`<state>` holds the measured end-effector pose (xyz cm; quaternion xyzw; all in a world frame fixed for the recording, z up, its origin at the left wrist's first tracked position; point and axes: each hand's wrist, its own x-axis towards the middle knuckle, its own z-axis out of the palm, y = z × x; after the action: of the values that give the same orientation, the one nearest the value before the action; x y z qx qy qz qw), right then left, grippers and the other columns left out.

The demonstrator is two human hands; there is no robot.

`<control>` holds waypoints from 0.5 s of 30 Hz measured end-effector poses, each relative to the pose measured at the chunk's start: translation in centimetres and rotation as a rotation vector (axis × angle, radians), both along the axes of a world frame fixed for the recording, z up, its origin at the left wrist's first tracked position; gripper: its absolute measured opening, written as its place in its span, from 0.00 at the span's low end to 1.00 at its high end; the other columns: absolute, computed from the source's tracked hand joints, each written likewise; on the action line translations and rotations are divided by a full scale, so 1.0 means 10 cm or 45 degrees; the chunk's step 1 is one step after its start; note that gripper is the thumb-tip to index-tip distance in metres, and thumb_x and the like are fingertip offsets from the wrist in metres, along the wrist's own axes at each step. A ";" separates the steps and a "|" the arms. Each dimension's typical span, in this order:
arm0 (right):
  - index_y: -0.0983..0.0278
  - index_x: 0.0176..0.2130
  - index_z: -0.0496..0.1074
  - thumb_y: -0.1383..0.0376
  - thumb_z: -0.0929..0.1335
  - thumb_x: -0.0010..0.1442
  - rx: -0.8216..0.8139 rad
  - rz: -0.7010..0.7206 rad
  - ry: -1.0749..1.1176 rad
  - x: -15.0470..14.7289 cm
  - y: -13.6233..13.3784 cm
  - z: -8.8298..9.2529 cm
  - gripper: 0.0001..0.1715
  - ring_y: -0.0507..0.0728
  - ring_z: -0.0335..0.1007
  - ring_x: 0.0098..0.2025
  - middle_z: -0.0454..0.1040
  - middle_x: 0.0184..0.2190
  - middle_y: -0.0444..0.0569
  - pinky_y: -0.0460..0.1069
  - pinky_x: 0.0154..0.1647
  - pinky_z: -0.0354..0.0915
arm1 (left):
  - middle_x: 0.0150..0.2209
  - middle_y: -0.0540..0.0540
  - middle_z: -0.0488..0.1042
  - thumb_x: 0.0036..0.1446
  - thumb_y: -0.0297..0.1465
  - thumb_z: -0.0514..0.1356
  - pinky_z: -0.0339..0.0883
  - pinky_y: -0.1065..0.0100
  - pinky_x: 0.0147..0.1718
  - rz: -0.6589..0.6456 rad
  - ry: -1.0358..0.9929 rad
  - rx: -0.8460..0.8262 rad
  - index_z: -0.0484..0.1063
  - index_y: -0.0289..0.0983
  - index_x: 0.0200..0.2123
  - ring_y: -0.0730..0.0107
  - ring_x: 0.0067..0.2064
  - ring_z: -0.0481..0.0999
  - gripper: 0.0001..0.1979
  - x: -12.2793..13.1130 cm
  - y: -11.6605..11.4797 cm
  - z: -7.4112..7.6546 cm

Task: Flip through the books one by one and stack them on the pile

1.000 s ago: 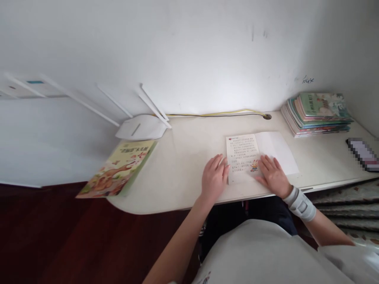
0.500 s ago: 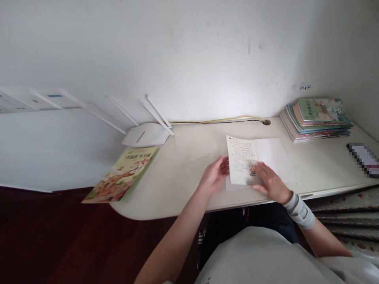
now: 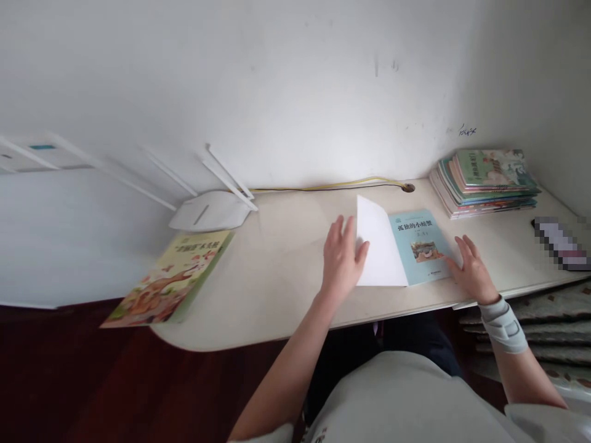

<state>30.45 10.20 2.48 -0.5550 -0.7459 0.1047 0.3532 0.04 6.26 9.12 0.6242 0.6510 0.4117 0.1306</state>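
A thin book (image 3: pixel 419 249) lies spread on the desk in front of me. Its right side shows a light blue page with Chinese characters and a small picture, while the white leaf (image 3: pixel 379 249) on the left is raised at its outer edge. My left hand (image 3: pixel 340 255) is at that edge, fingers stretched up and thumb over the white side. Beside the blue page's right edge, my right hand (image 3: pixel 471 271) has its fingers apart, with the thumb touching or very near the page. A grey wrist band wraps my right wrist.
A stack of books (image 3: pixel 484 184) stands at the back right, near a pixelated phone-like object (image 3: pixel 561 243). On the left are a white router (image 3: pixel 212 210) with antennas and a yellow-covered book (image 3: pixel 173 277) overhanging the desk (image 3: pixel 272 283). Cables run along the wall to a hole.
The printed text page and blank right page are replaced by a white leaf on the left and the blue page. My right hand has moved off the page to its right edge.
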 end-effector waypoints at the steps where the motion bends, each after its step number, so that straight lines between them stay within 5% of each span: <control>1: 0.68 0.58 0.61 0.49 0.61 0.60 0.059 -0.003 -0.131 -0.04 -0.02 -0.02 0.35 0.67 0.56 0.61 0.58 0.60 0.66 0.65 0.57 0.58 | 0.66 0.38 0.50 0.57 0.47 0.54 0.53 0.50 0.60 0.045 -0.123 -0.095 0.53 0.38 0.62 0.51 0.66 0.49 0.34 -0.06 0.00 -0.07; 4: 0.68 0.56 0.64 0.52 0.57 0.64 0.069 0.154 -0.408 -0.18 -0.06 -0.02 0.30 0.66 0.58 0.60 0.62 0.58 0.63 0.64 0.58 0.57 | 0.62 0.37 0.59 0.59 0.53 0.45 0.63 0.56 0.53 -0.103 -0.677 -0.342 0.52 0.39 0.63 0.53 0.61 0.62 0.35 -0.08 -0.01 -0.23; 7: 0.66 0.55 0.65 0.50 0.56 0.64 0.014 0.224 -0.463 -0.25 -0.08 0.03 0.30 0.65 0.64 0.57 0.68 0.54 0.61 0.65 0.58 0.56 | 0.55 0.39 0.70 0.58 0.56 0.30 0.63 0.56 0.53 -0.571 -0.928 -0.392 0.61 0.38 0.59 0.57 0.57 0.67 0.40 0.10 0.03 -0.29; 9: 0.66 0.59 0.61 0.49 0.55 0.64 -0.038 0.321 -0.334 -0.23 -0.09 0.07 0.33 0.63 0.65 0.56 0.69 0.53 0.60 0.63 0.58 0.57 | 0.56 0.41 0.69 0.59 0.55 0.31 0.58 0.55 0.57 -0.844 -0.734 -0.345 0.63 0.39 0.58 0.58 0.59 0.65 0.40 0.27 0.07 -0.29; 11: 0.66 0.63 0.53 0.48 0.54 0.64 -0.060 0.471 -0.156 -0.21 -0.13 0.11 0.36 0.62 0.64 0.57 0.68 0.55 0.60 0.60 0.57 0.60 | 0.59 0.42 0.65 0.61 0.52 0.37 0.52 0.53 0.60 -0.907 -0.339 -0.322 0.63 0.40 0.58 0.57 0.62 0.60 0.33 0.41 0.10 -0.31; 15: 0.68 0.66 0.41 0.51 0.61 0.61 0.105 0.384 0.008 -0.34 -0.23 0.14 0.44 0.64 0.53 0.63 0.57 0.62 0.63 0.60 0.58 0.60 | 0.63 0.37 0.56 0.62 0.44 0.48 0.42 0.41 0.60 -0.569 0.438 -0.352 0.58 0.36 0.61 0.45 0.66 0.49 0.27 0.50 0.07 -0.41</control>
<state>27.03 7.94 3.85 -0.4213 -0.8234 0.1276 0.3582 5.04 6.94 4.99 0.7887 0.5600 0.1687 0.1893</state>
